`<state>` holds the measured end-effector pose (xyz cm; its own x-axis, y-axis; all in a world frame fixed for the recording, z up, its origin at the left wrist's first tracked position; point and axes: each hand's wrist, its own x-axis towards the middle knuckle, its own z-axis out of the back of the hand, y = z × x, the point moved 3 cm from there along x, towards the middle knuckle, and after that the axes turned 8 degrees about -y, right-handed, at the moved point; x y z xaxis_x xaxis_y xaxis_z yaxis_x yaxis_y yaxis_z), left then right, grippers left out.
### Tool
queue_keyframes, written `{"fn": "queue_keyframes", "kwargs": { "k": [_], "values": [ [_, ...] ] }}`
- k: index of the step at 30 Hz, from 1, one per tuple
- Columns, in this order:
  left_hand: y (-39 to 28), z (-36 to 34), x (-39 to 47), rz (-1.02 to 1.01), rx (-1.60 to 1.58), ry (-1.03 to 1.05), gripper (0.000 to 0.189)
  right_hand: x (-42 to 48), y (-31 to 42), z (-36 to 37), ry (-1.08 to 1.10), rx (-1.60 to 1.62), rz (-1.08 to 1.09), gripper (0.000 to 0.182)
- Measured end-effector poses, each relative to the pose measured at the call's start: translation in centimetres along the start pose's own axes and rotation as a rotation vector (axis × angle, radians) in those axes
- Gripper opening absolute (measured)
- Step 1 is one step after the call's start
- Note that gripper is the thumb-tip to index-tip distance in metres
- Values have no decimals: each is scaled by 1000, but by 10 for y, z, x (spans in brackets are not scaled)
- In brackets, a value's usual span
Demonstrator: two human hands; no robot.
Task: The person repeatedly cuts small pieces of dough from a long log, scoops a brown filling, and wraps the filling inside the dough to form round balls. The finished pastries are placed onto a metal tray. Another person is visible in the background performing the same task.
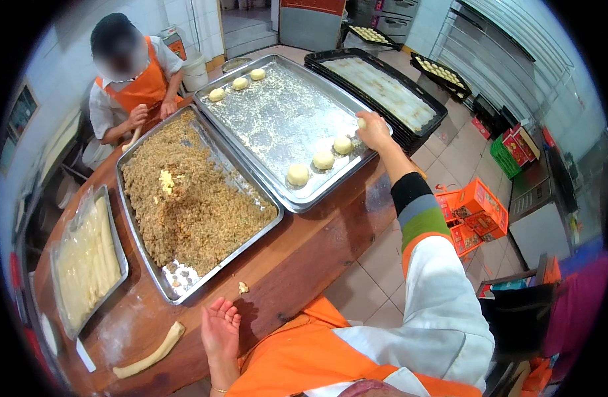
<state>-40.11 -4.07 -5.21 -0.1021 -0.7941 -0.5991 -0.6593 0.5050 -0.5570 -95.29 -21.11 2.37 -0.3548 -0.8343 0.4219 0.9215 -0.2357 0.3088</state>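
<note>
My right hand [374, 130] reaches over the near right corner of a floured metal tray [264, 124] and holds a round dough ball [361, 122]. Three more dough balls [323, 160] sit in a row along that tray's near edge, and three others [240, 83] at its far left corner. Palm up, my left hand [221, 322] is empty at the table's front edge, fingers slightly curled. Close by lies a small crumb of filling [243, 288]. A rope of dough [150, 351] rests on the wooden table to the left. Crumbly brown filling [199, 198] fills much of a second metal tray [224, 268].
Dough ropes under plastic [88, 258] lie in a tray at left, beside a white scraper [85, 355]. Across the table a person [135, 84] in an orange apron holds dough. Stacked black baking trays [383, 89] adjoin the floured tray. Orange boxes [475, 211] stand on the floor.
</note>
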Motion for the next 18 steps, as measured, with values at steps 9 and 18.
{"fn": "queue_keyframes", "kwargs": {
  "k": [9,18],
  "values": [
    [5,-2,6,3,-7,14,44,0,-9,-7,77,-54,-28,39],
    [-56,59,-12,-615,270,-242,25,-68,128,18,-155,561,83,13]
  ]
}}
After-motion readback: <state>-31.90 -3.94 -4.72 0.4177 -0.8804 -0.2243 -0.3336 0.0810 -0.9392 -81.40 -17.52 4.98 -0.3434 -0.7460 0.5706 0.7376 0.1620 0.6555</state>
